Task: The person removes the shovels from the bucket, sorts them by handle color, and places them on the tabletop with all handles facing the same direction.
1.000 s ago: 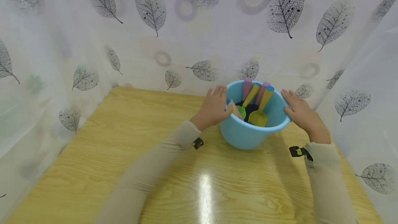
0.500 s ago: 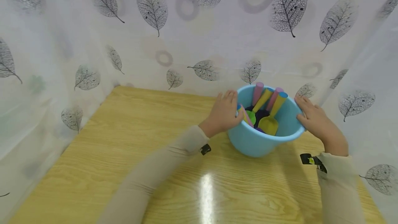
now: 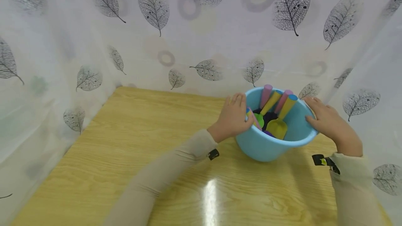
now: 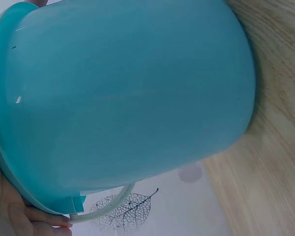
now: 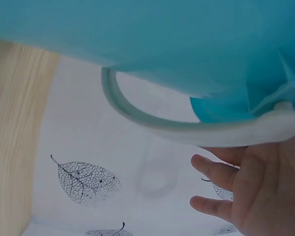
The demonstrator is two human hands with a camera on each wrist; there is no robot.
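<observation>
A light blue plastic bucket (image 3: 257, 149) stands at the right of the table, between both hands. Several toy tools poke up inside it, among them a yellow scoop (image 3: 277, 129) with a blue-tipped handle, a green scoop (image 3: 259, 119) and a pink handle (image 3: 266, 94). My left hand (image 3: 233, 118) grips the left rim, thumb over the edge and fingers along the outside. On the right rim, my right hand (image 3: 331, 124) holds with its thumb hooked inward. A white carrying handle (image 5: 187, 132) hangs at the bucket's back, beside the right fingers (image 5: 219, 174).
The wooden table (image 3: 150, 121) extends to the left and front of the bucket. White curtains (image 3: 141, 44) with a dark leaf print enclose its back and sides, the back one close behind the bucket. Black camera straps sit on both wrists.
The bucket has shifted to the right and slightly nearer to me, with both hands moving along on its rim. The tools inside have moved with it.
</observation>
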